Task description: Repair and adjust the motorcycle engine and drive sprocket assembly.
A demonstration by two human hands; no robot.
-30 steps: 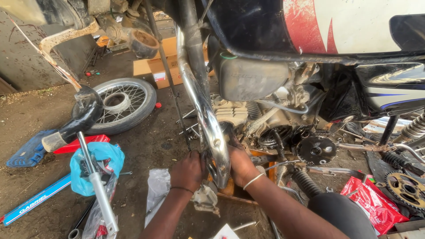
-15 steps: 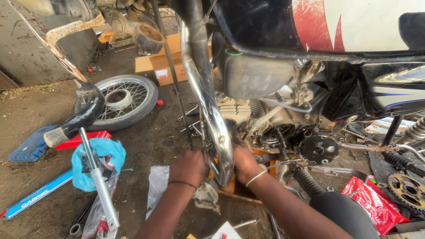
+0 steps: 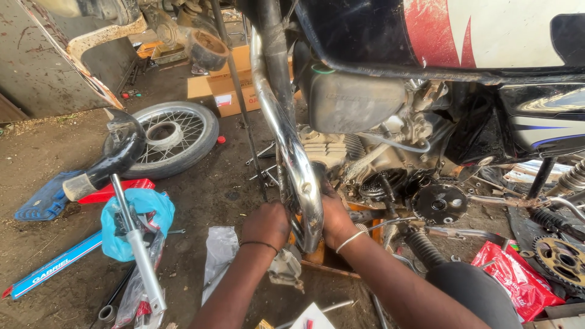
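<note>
left hand [image 3: 265,224] wrapped on exhaust pipe [image 3: 291,152] at its 9 o'clock | right hand [image 3: 337,220] gripping at 3 | chrome looks heavy, stiff, slick, so grab low by the bend

Your two bare forearms entered from the bottom edge and converged toward the centre of the view. Your left forearm rose steeply from the lower left; a thin dark band circled its wrist. Your left hand [image 3: 266,224] was turned back-up, knuckles toward the camera, fingers curled downward and out of sight, so its grip could not be read. Your right forearm ran in from the lower right at a shallower slant, with a pale bangle around the wrist. Your right hand [image 3: 337,220] sat level with the left and just beside it, fingers reaching upward and inward, their tips hidden. The hands were close but did not touch each other.
</note>
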